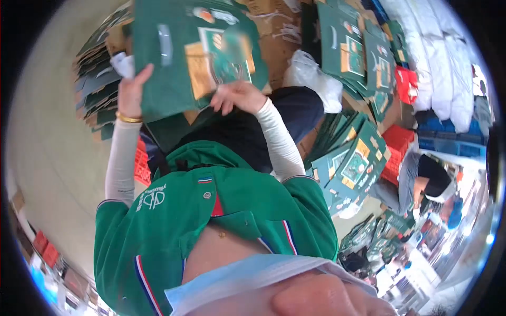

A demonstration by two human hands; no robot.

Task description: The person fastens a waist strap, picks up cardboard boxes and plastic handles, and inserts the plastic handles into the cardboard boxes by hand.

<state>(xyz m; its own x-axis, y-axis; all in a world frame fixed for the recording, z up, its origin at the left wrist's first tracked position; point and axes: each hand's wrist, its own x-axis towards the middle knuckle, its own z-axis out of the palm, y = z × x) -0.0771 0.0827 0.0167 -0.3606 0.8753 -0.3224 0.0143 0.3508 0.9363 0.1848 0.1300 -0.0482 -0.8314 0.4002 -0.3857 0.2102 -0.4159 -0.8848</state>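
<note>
A dark green paper gift bag (pixel 168 84) with a printed picture and tan panels is held up before my lap. My left hand (pixel 133 94) grips its left edge, thumb on the front and the other fingers mostly hidden behind. A crumpled white piece (pixel 123 65) shows beside that hand. My right hand (pixel 240 97) is at the bag's lower front, near a tan panel (pixel 199 73), with bent fingers slightly blurred. What its fingertips hold, if anything, I cannot make out.
Flat bags lie in a tall stack (pixel 97 87) on the left. More green bags (pixel 350 158) stand in bundles at right, beside a white plastic bag (pixel 316 79). Red crates (pixel 395 145) and white padded sacks (pixel 437 68) are farther right, where another person (pixel 408 176) bends over.
</note>
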